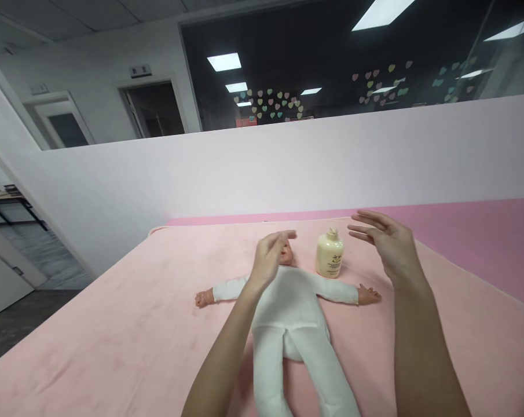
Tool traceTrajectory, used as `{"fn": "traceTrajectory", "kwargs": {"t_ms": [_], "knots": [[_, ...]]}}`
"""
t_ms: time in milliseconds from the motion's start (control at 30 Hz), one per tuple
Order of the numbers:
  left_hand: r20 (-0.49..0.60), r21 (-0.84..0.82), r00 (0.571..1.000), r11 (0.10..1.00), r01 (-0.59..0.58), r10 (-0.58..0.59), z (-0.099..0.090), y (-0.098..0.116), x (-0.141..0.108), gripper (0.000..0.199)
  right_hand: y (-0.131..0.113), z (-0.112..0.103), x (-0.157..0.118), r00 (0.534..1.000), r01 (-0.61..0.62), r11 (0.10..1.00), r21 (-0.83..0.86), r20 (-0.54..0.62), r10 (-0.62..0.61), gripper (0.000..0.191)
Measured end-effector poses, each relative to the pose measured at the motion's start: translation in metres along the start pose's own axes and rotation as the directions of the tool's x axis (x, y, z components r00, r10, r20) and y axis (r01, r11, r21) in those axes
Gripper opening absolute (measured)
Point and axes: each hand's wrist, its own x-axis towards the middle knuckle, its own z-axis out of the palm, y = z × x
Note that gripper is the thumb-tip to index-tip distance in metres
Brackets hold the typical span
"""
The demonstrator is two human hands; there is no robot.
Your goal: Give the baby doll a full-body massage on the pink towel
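The doll (290,298) lies on its back in the head view, in the middle of the pink cover (135,313), its head on the far side and its legs running to the near edge of the view. Its arms are spread wide, one to the left and one to the right.

The left hand (268,258) is up over the left side of the doll's head and shoulder, hiding part of the face. Its fingers are loosely extended to the right and grasp nothing; I can't tell whether they brush the head. The right hand (389,240) is raised to the right of the bottle (330,255), fingers spread and slightly bent, holding nothing, with the doll's trunk to its left, well apart from it.

The doll's body is soft, matte white cloth, plump and lightly creased at the hips, while its hands and head look smooth and moulded. The bottle stands upright just beside the head, on the right: pale yellow, glossy, round-shouldered, with a short neck and small dark print. The cover looks plush, with faint wrinkles on the left. Beyond it rises a smooth white partition (262,168).
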Motion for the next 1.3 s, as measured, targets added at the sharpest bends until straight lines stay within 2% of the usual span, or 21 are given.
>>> {"fn": "traceTrajectory", "kwargs": {"t_ms": [100, 200, 333, 400, 467, 533, 600, 667, 733, 833, 933, 1000, 1067, 1133, 1233, 1300], "knots": [[0.236, -0.063, 0.971, 0.997, 0.051, -0.034, 0.027, 0.008, -0.013, 0.034, 0.006, -0.013, 0.004, 0.994, 0.024, 1.0, -0.002, -0.102, -0.024, 0.027], [0.424, -0.159, 0.894, 0.96, 0.233, -0.146, 0.058, 0.0, -0.026, 0.033, 0.013, -0.017, 0.008, 0.987, -0.022, 0.999, -0.029, -0.161, 0.017, 0.021], [0.621, -0.294, 0.739, 0.797, 0.528, -0.261, 0.087, -0.015, -0.041, 0.036, 0.018, -0.021, 0.013, 0.981, -0.061, 0.996, -0.058, -0.188, 0.049, 0.021], [0.671, -0.328, 0.684, 0.712, 0.62, -0.286, 0.093, -0.017, -0.042, 0.036, 0.018, -0.023, 0.014, 0.977, -0.066, 0.997, -0.038, -0.206, 0.057, 0.023], [0.682, -0.38, 0.65, 0.597, 0.707, -0.335, 0.097, -0.019, -0.037, 0.035, 0.016, -0.024, 0.015, 0.973, -0.087, 0.996, -0.01, -0.216, 0.083, 0.024], [0.636, -0.477, 0.651, 0.451, 0.754, -0.414, 0.1, -0.02, -0.027, 0.035, 0.016, -0.025, 0.016, 0.968, -0.115, 0.993, 0.011, -0.221, 0.115, 0.024], [0.523, -0.614, 0.684, 0.331, 0.717, -0.509, 0.104, -0.023, -0.013, 0.035, 0.017, -0.024, 0.018, 0.968, -0.128, 0.992, 0.024, -0.215, 0.13, 0.025], [0.411, -0.719, 0.701, 0.265, 0.642, -0.583, 0.109, -0.026, 0.001, 0.036, 0.02, -0.022, 0.02, 0.976, -0.108, 0.993, 0.041, -0.186, 0.114, 0.025], [0.376, -0.752, 0.686, 0.228, 0.619, -0.623, 0.111, -0.029, 0.013, 0.038, 0.026, -0.018, 0.024, 0.988, -0.052, 0.996, 0.072, -0.142, 0.062, 0.024], [0.425, -0.691, 0.642, 0.23, 0.685, -0.638, 0.112, -0.031, 0.028, 0.043, 0.036, -0.01, 0.029, 0.996, 0.062, 0.995, 0.077, -0.068, -0.056, 0.024], [0.495, -0.586, 0.612, 0.284, 0.759, -0.616, 0.109, -0.032, 0.041, 0.052, 0.048, 0.003, 0.031, 0.989, 0.144, 0.987, -0.066, 0.029, -0.143, 0.03], [0.514, -0.575, 0.615, 0.292, 0.764, -0.598, 0.107, -0.032, 0.049, 0.056, 0.056, 0.013, 0.03, 0.984, 0.162, 0.966, -0.2, 0.1, -0.145, 0.036], [0.509, -0.617, 0.638, 0.272, 0.738, -0.577, 0.105, -0.033, 0.056, 0.058, 0.066, 0.022, 0.029, 0.983, 0.162, 0.943, -0.291, 0.133, -0.128, 0.039], [0.512, -0.653, 0.653, 0.241, 0.718, -0.559, 0.102, -0.035, 0.061, 0.06, 0.077, 0.029, 0.027, 0.984, 0.172, 0.941, -0.292, 0.095, -0.15, 0.039], [0.543, -0.651, 0.64, 0.21, 0.73, -0.543, 0.098, -0.038, 0.064, 0.063, 0.091, 0.033, 0.027, 0.974, 0.223, 0.955, -0.197, 0.006, -0.226, 0.039], [0.545, -0.646, 0.638, 0.213, 0.733, -0.544, 0.097, -0.04, 0.065, 0.063, 0.096, 0.032, 0.028, 0.968, 0.246, 0.955, -0.168, -0.009, -0.251, 0.04]]}}
